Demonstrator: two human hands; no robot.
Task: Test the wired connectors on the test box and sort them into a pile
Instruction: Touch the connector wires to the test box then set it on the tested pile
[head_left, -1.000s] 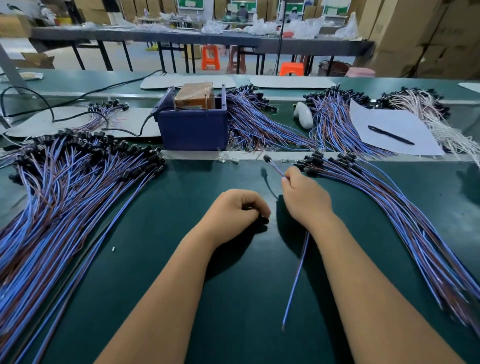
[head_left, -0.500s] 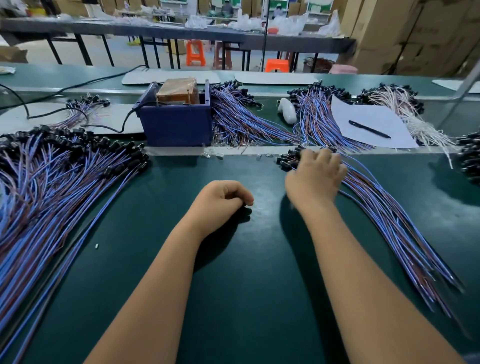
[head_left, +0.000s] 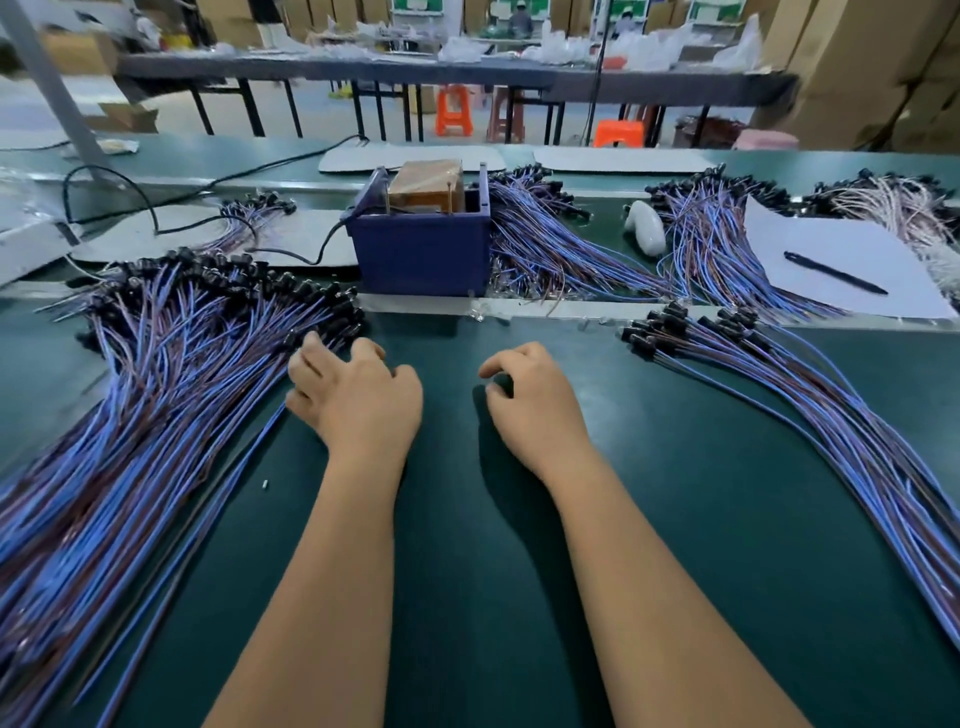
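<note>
A big pile of blue-and-brown wired connectors (head_left: 171, 374) with black plugs fans across the left of the green bench (head_left: 467, 545). My left hand (head_left: 358, 400) is at the pile's right edge, fingers spread and touching the nearest wires. A smaller pile of the same connectors (head_left: 779, 384) lies on the right. Between the two piles my right hand (head_left: 535, 405) rests on the mat, fingers loosely curled, holding nothing. The blue test box (head_left: 421, 254), with a brown block (head_left: 426, 184) inside, stands behind the hands.
Further wire bundles (head_left: 561, 244) lie behind the box, beside a white object (head_left: 647, 228). A sheet of paper (head_left: 841, 270) with a black pen (head_left: 834, 273) sits at back right. A black cable (head_left: 156, 213) runs from the box to the left.
My right hand laid its wire on the right pile and drew back to the middle. My left hand uncurled and moved left to the big pile.
</note>
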